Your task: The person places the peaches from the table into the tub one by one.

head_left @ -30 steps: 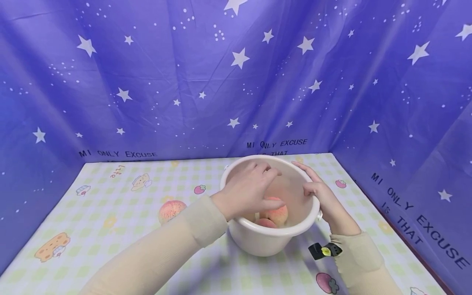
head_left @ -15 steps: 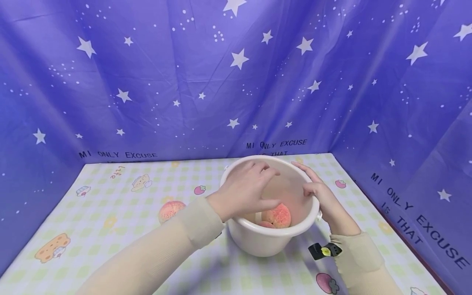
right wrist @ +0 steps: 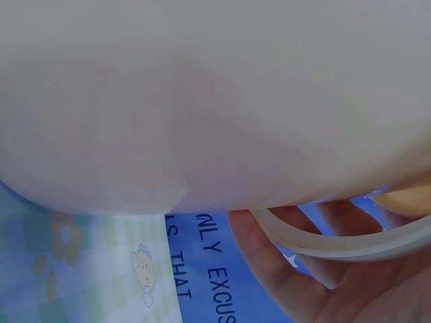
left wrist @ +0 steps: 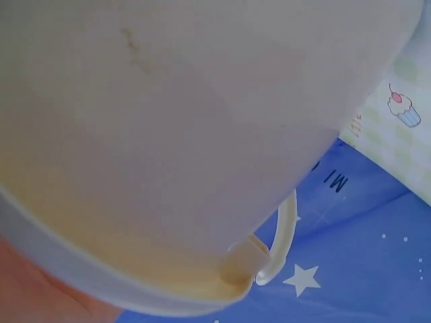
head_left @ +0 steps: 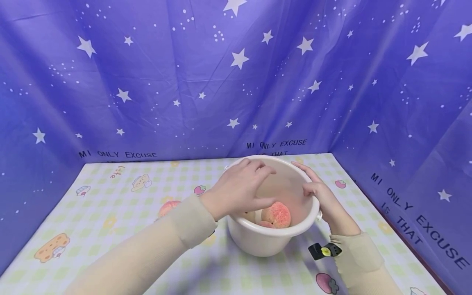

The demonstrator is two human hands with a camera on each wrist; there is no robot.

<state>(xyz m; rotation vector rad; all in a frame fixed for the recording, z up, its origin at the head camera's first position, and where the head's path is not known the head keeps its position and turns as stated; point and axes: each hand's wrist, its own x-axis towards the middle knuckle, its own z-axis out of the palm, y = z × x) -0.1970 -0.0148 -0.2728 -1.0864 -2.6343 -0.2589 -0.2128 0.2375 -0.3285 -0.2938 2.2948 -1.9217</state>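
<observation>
A white bucket (head_left: pixel 258 243) stands on the table, with peaches inside it. One pink-red peach (head_left: pixel 281 214) shows plainly, part of another peach (head_left: pixel 266 224) lies below it, and something pale beside them is mostly covered. My left hand (head_left: pixel 241 186) hovers over the bucket's mouth, fingers loosely bent around nothing. On the far right, my right hand (head_left: pixel 320 194) grips the rim, thumb inside and fingers outside. The right wrist view shows those fingers (right wrist: pixel 259 249) by the white handle (right wrist: pixel 337 247). Another peach (head_left: pixel 168 207) sits left of the bucket, partly behind my left sleeve.
A checked tablecloth (head_left: pixel 121 217) with printed cartoons covers the table. Blue star-patterned curtains (head_left: pixel 184 82) rise behind it and on both sides. A black strap with a small device (head_left: pixel 325 250) is at my right sleeve.
My left hand has drawn slightly left, off the peach in the bucket. That peach has rolled a little to the right and come to rest. The right hand keeps its grip.
</observation>
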